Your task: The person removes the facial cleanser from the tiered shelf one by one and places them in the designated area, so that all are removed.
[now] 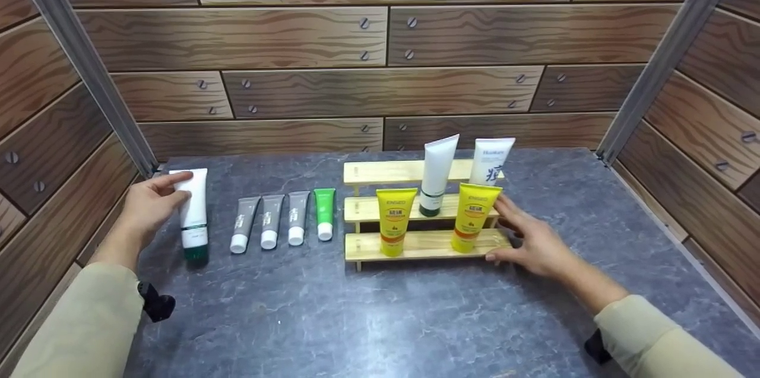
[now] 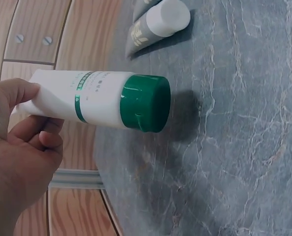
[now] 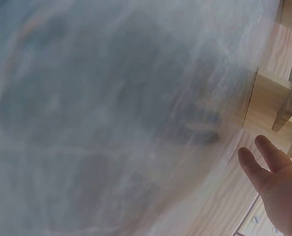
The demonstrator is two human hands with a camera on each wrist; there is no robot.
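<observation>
My left hand (image 1: 148, 206) pinches the top, crimped end of a white squeeze tube (image 1: 194, 206). Its green cap (image 2: 146, 103) points down, close above the tabletop. At the right end of a three-step wooden rack (image 1: 362, 245), my right hand (image 1: 534, 241) grips the rack, thumb by the front corner of the lowest step; in the right wrist view two fingers (image 3: 266, 162) stick out free. Two yellow tubes (image 1: 396, 221) stand on the lowest step. One white green-capped tube (image 1: 439, 170) is on the middle step, and a white tube with blue print (image 1: 490, 158) stands behind.
Left of the rack, three grey tubes (image 1: 271, 221) with white caps and one green tube (image 1: 324, 212) lie in a row on the grey marbled tabletop (image 1: 332, 313). Wood-patterned panels (image 1: 309, 90) enclose the back and sides, with metal posts in the corners.
</observation>
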